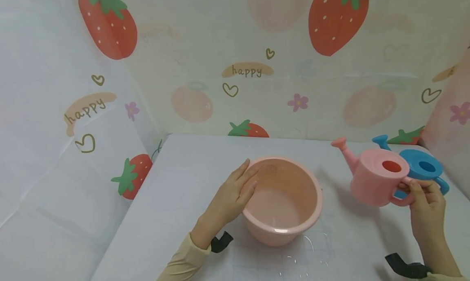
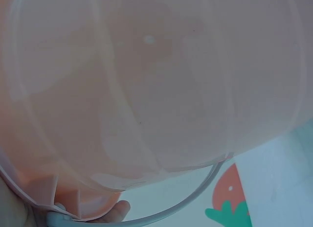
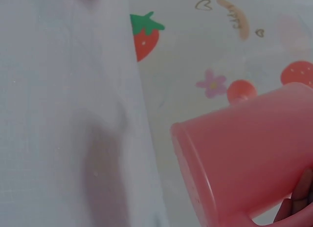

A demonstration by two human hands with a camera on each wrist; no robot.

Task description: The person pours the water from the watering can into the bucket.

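A pink bucket (image 1: 277,232) stands upright on the table, its inside visible from above. My left hand (image 1: 231,191) rests on the left side of its rim with fairly straight fingers. In the left wrist view the bucket's outer wall (image 2: 161,85) fills most of the picture, with a grey handle (image 2: 190,195) hanging below. My right hand (image 1: 427,203) grips the handle of a pink watering can (image 1: 374,177), holding it above the table at the right. The same watering can (image 3: 254,144) shows large in the right wrist view. Part of its handle is hidden by my fingers.
A blue watering can (image 1: 422,162) is behind the pink one, partly covered by it. Printed sheets with strawberries and hearts (image 1: 257,105) wall in the white table (image 1: 183,183) at the back and sides.
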